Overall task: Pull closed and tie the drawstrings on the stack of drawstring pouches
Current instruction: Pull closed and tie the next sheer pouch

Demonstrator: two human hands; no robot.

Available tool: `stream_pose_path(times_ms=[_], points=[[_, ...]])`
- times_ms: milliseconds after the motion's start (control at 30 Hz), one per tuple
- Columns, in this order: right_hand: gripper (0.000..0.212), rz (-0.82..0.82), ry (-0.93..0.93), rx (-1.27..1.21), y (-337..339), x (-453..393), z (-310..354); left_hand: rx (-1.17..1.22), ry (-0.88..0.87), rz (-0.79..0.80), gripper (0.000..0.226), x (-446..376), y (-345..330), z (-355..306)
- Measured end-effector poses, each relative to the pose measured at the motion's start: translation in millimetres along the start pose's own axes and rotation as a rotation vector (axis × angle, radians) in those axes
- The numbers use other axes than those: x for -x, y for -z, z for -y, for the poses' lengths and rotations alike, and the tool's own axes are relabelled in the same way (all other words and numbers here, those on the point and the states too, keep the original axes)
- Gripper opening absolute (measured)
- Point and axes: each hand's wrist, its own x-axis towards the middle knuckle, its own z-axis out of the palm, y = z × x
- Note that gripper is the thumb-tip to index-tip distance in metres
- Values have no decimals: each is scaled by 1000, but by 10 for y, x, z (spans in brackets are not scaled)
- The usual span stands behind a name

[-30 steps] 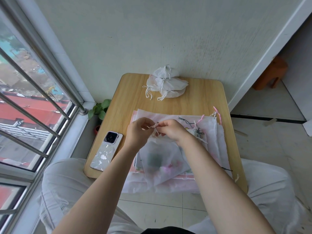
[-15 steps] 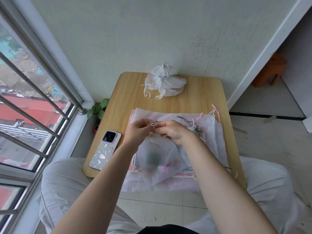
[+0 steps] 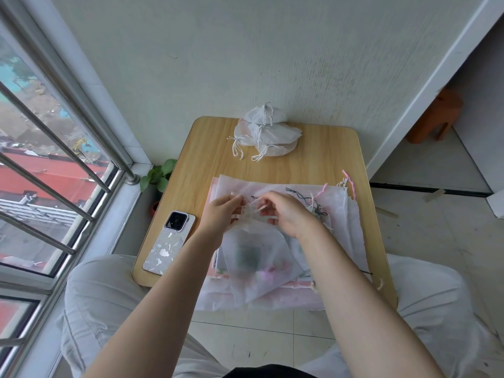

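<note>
Wedged into the corner between a barred window [image 3: 54, 159] and a pale wall, your small wooden table [image 3: 321, 156] keeps the work in two zones. At the far edge, against the wall, sits the heap of tied pouches [image 3: 268, 132], cords cinched and trailing, probably parked there so they stay out of the stack you draw from. Nearer you lies the flat stack of open pouches [image 3: 338, 222], mouths turned away from you so the pink and grey cords gather along one edge within reach. On top of it rests the sheer pouch you are working on [image 3: 256, 257], its neck bunched up between your hands while its body lies slack toward your lap. Your left hand [image 3: 219, 214] pinches the gathered neck with curled fingers, likely to hold the mouth shut; your right hand [image 3: 286, 214] pinches the pale drawstring [image 3: 260, 208] just beside it, fingers bent, seemingly forming the knot. Whether the knot is through I cannot tell. Your phone [image 3: 170, 241] lies on the table's left side, apart from the fabric and clear of loose cords
</note>
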Motion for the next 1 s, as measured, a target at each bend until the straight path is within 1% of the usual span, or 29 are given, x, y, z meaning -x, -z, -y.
stream_pose_path(times_ms=[67, 133, 167, 200, 233, 267, 300, 367, 433, 533, 567, 633, 700, 800, 867, 933, 1000], points=[[31, -37, 21, -308, 46, -15, -4, -11, -3, 5, 24, -8, 8, 6], [37, -24, 43, -663, 86, 4, 11, -41, 5, 0, 26, -5, 10, 11], [38, -18, 48, -798, 104, 12, 15, -61, 8, -10, 26, -6, 11, 15], [39, -18, 44, -891, 114, 20, 26, -81, 9, -30, 24, -10, 12, 14], [38, -21, 29, -924, 117, 27, 44, -105, 7, -55, 21, -22, 16, 11], [37, -30, 6, -886, 114, 32, 63, -135, 4, -83, 18, -32, 16, 9], [36, -51, -10, -785, 106, 29, 79, -177, 0, -112, 15, -37, 13, 3], [33, -116, 17, -480, 78, 29, 111, -254, -12, -161, 19, -43, 9, 12], [30, -166, 139, -142, 60, 32, 142, -333, -32, -182, 27, -38, 3, 16], [17, -159, 299, 445, 76, 72, 208, -394, -39, -167, 24, -47, 23, -17], [15, -145, 318, 619, 92, 92, 224, -395, -35, -167, 22, -59, 43, -32], [18, -98, 309, 860, 123, 131, 247, -393, -37, -181, 19, -92, 86, -66], [23, -52, 293, 989, 121, 182, 265, -404, -44, -215, 22, -142, 123, -83], [30, 33, 269, 1050, 83, 236, 290, -452, -57, -316, 28, -182, 136, -115], [35, 94, 255, 1085, 64, 255, 291, -572, -63, -414, 32, -186, 147, -139], [35, 126, 258, 1143, 55, 253, 272, -715, -67, -520, 35, -169, 155, -179], [28, 118, 273, 1160, 56, 229, 242, -790, -96, -598, 64, -145, 164, -198]])
